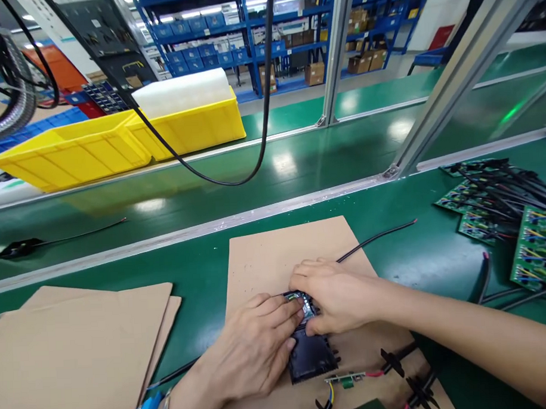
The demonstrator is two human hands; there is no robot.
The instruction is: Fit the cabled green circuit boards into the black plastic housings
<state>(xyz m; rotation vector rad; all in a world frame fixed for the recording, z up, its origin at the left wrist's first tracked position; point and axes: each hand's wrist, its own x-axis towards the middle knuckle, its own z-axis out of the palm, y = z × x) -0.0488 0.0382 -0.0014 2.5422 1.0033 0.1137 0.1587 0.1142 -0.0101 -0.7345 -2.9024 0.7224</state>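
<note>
Lying on a cardboard sheet point(274, 252) at the middle of the workbench point(204, 272): a housing point(312, 355), with a small circuit board point(303, 300) at its far end. Resting on the housing from the left, the left hand point(255, 348); from the right, the right hand point(334, 295), fingertips of both touching the small circuit board. Trailing away to the right behind the right hand, a cable point(377, 236). Sitting left of the sheet, stacked cardboard point(76, 348). Piling up at the far right, wired boards point(501, 208). Running behind the workbench, a conveyor belt point(298, 162); standing beyond it, left, two bins point(118, 144). Hanging over the belt, a looping cord point(236, 182).
</note>
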